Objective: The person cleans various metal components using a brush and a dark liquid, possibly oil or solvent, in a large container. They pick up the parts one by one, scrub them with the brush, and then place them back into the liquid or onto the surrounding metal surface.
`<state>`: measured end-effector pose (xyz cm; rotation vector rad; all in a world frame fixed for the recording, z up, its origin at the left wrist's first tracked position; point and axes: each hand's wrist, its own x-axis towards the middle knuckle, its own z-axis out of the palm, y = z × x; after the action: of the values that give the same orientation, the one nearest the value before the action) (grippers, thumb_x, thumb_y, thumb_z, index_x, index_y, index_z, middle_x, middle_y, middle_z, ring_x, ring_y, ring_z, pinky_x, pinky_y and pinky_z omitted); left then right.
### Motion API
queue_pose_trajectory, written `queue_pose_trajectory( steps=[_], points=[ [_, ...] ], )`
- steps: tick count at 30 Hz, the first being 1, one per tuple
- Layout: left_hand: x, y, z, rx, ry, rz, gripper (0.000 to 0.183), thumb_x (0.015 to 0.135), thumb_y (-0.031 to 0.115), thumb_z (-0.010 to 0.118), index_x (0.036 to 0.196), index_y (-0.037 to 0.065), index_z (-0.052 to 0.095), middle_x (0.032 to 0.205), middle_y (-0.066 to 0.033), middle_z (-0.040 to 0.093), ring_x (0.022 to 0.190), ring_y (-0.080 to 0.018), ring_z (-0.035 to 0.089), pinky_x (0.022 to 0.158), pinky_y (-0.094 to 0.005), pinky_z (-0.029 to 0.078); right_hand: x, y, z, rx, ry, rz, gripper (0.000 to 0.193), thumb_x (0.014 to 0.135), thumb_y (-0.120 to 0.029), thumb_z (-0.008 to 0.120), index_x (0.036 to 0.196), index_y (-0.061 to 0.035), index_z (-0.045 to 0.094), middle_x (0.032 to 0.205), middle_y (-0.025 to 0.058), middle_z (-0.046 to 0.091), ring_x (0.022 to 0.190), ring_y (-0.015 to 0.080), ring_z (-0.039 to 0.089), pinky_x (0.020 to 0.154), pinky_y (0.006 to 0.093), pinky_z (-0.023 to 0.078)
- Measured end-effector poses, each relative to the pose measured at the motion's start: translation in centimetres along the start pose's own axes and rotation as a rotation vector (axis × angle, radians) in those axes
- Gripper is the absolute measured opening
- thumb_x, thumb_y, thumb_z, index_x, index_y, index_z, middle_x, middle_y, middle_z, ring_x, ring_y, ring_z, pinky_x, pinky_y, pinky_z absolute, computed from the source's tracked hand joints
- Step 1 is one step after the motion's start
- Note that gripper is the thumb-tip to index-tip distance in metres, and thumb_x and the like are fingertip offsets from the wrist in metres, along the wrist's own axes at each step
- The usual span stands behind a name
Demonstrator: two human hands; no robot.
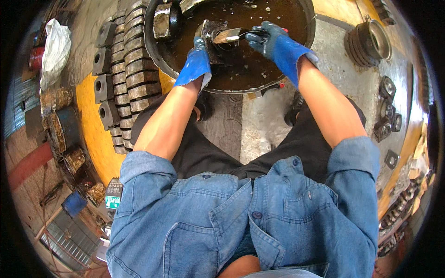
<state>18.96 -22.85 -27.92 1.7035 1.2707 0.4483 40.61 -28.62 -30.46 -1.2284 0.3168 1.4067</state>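
Both my hands wear blue rubber gloves, wet and dark at the fingers, over a round basin (234,90) of brown, oily-looking liquid. My left hand (196,61) grips a dark, wet metal block (221,56) by its left side; a round opening shows in it. In my right hand (272,42) is a paintbrush (228,36), its handle wrapped by the fingers. The pale bristles point left and lie over the block's opening, seemingly touching it. Another wet metal block (163,22) sits inside the basin's far left, partly above the liquid.
Left of the basin stand rows of metal blocks (139,60) and dark blocks with holes (103,88). Stacked metal rings (371,44) and small dark parts (385,109) lie at right. A red-tipped tool (271,90) pokes out beneath the near rim. A white plastic bag (56,53) is far left.
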Motion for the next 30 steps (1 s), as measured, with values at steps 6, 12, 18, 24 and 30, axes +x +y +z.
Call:
queue_pose_trajectory(
  steps=[6,12,18,24,30],
  points=[
    [-1.3,0.0,-1.0,0.008,-0.004,-0.014,0.065,0.111,0.053,0.040,0.143,-0.002,0.054,0.132,-0.0172,0.068,0.117,-0.0321,0.065,0.097,-0.0397,0.052,-0.3,-0.3,0.4,-0.110,-0.021,-0.055,0.027,0.108,-0.031,0.055,0.111,-0.0078,0.068,0.099,0.0131,0.078,0.082,0.0341,0.078,0.064,0.0461,0.064],
    [-1.0,0.2,-0.7,0.002,-0.004,-0.010,0.066,0.111,0.053,0.039,0.144,-0.002,0.054,0.133,-0.0172,0.068,0.118,-0.0323,0.065,0.098,-0.0398,0.052,0.8,-0.5,0.4,0.007,-0.061,-0.089,0.029,0.108,-0.032,0.053,0.110,-0.0063,0.067,0.100,0.0141,0.076,0.084,0.0335,0.077,0.067,0.0502,0.063],
    [-1.2,0.5,-0.6,-0.001,0.014,-0.010,0.066,0.111,0.053,0.038,0.144,-0.002,0.053,0.134,-0.0173,0.067,0.119,-0.0325,0.064,0.099,-0.0400,0.051,-0.1,-1.5,0.9,-0.146,0.004,-0.005,0.031,0.108,-0.034,0.054,0.105,-0.0079,0.070,0.095,0.0137,0.077,0.078,0.0320,0.077,0.073,0.0492,0.063],
    [-1.5,0.3,-0.9,-0.007,0.004,-0.006,0.067,0.111,0.054,0.037,0.144,-0.002,0.053,0.135,-0.0173,0.067,0.120,-0.0327,0.064,0.100,-0.0401,0.050,0.3,-0.7,1.0,-0.196,-0.051,-0.004,0.031,0.106,-0.035,0.057,0.106,-0.0084,0.073,0.098,0.0128,0.078,0.081,0.0296,0.079,0.068,0.0439,0.064],
    [-2.3,0.2,-1.1,-0.025,0.006,-0.015,0.067,0.111,0.054,0.036,0.145,-0.002,0.053,0.135,-0.0173,0.066,0.121,-0.0329,0.063,0.101,-0.0402,0.049,0.2,-1.6,0.4,-0.277,-0.031,-0.075,0.032,0.107,-0.036,0.056,0.108,-0.0090,0.074,0.098,0.0128,0.078,0.080,0.0270,0.079,0.063,0.0422,0.064]
  ],
)
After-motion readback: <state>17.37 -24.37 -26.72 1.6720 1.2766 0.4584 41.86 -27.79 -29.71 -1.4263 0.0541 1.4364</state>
